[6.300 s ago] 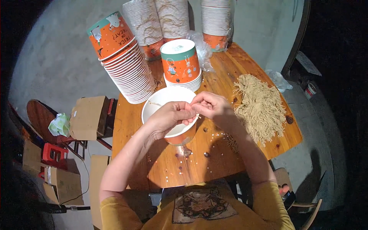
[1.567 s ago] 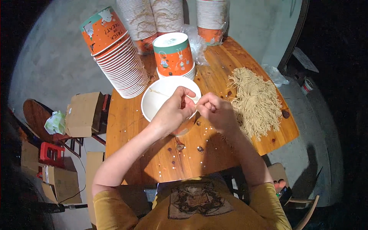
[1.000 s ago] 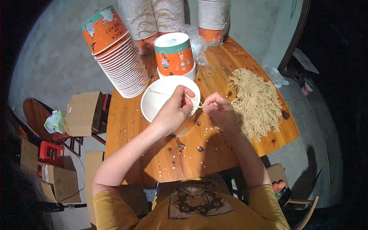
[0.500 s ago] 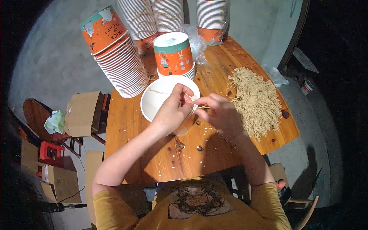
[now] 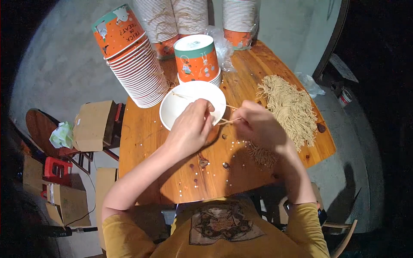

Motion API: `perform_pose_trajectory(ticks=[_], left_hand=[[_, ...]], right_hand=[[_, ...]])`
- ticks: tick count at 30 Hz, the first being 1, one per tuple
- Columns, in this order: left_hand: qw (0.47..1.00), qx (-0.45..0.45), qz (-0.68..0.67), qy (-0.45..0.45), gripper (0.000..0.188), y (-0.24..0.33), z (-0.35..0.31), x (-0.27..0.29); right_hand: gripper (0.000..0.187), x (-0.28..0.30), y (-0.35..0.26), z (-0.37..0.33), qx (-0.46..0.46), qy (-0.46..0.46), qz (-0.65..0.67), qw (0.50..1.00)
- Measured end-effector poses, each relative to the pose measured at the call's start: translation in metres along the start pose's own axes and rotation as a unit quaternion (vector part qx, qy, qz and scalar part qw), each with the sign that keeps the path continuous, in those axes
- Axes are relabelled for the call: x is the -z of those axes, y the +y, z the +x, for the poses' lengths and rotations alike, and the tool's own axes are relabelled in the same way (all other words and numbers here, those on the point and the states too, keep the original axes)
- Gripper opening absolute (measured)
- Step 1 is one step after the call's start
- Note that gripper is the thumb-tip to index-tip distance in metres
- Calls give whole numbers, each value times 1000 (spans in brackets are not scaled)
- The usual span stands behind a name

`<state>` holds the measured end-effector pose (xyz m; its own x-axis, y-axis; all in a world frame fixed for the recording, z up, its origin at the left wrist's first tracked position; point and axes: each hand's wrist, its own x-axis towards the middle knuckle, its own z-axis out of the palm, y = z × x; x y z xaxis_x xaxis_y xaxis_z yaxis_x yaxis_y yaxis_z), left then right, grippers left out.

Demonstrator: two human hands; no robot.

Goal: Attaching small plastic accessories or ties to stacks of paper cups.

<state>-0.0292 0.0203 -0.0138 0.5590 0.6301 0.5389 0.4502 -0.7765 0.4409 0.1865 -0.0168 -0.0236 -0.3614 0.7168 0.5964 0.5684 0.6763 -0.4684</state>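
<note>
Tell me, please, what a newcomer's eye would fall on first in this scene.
Probably the tall stack of orange buckets at the left of the wooden table, then the tan heap of cords toward its right edge. Between them, the left grip is at the right side of a white-lined bucket, while the right grip, just beside it, holds a thin cord.
</note>
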Motion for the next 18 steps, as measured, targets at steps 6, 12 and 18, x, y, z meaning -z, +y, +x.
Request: perform_pose_trajectory(ticks=[6,12,18], left_hand=[[992,-76,55,-82,18,4,-19,19],[994,-63,20,-83,15,-2,-31,32],[995,66,-63,42,19,7,-33,15]], right_hand=[[4,14,-2,22,64,-1,-9,998],[16,-24,-8,39,41,16,39,998],[14,-34,-23,43,-47,-16,47,998]])
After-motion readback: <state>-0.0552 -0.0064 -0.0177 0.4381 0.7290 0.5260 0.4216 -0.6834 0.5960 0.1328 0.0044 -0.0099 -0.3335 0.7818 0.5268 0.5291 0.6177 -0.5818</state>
